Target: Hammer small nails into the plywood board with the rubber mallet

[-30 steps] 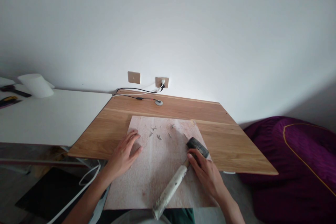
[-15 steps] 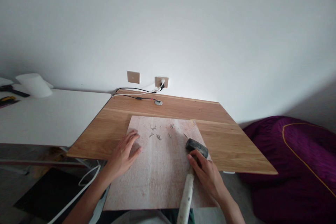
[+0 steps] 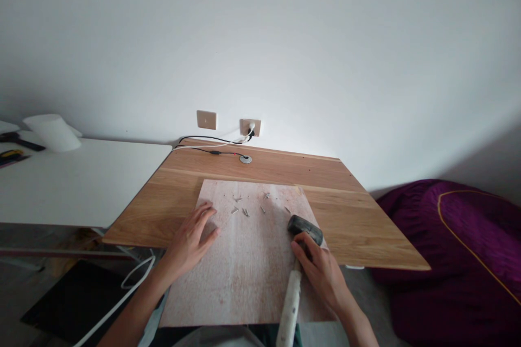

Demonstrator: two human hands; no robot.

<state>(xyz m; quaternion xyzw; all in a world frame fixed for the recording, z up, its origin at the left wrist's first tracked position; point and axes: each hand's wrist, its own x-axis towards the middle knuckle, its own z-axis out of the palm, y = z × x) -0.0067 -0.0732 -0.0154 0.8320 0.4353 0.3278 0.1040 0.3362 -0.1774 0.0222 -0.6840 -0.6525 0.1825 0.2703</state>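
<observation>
A pale board lies on the wooden desk in front of me. My left hand rests flat on the board's left side, fingers spread, holding nothing. My right hand lies on a hammer just below its dark head, fingers laid over the neck. The hammer's pale, worn handle points back toward me. Several small nails are scattered on the board's far part, ahead of both hands.
Black and white cables run from a wall socket along the desk's back edge. A white table with tools stands at left. A purple beanbag sits at right. A white cord hangs below left.
The hammer's handle swung from pointing lower left to pointing straight toward me under my right hand. My left hand stayed flat on the board.
</observation>
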